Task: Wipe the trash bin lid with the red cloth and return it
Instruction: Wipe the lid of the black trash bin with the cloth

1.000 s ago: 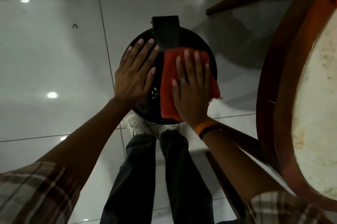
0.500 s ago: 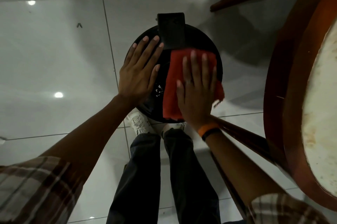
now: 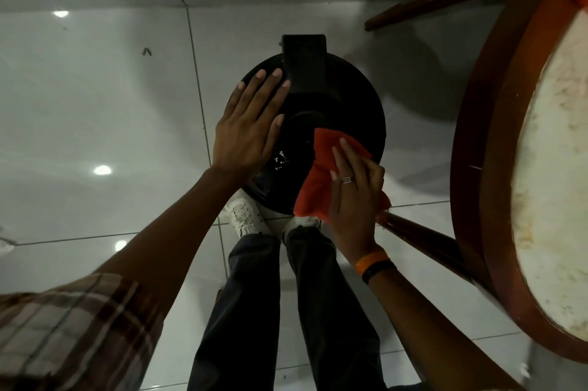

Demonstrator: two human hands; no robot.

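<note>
Trash bin lid (image 3: 350, 98), centre frame: black, glossy, plastic-looking. Red cloth (image 3: 321, 174) at its lower right edge: soft matt fabric, frayed. Floor tiles (image 3: 95, 104): pale, polished, mirror lamp spots. Round table (image 3: 509, 168), right edge: varnished reddish wood rim, worn stained whitish top. Sleeve (image 3: 63, 336), lower left: plaid woven cloth.

Plaid sleeves (image 3: 73, 330); dark trousers (image 3: 254, 311); white sneakers (image 3: 243, 215) (orange wristband (image 3: 370, 260)).

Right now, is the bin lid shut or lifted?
Shut. The black lid lies flat on the bin; the left hand rests flat on it, the right hand presses the red cloth down.
</note>
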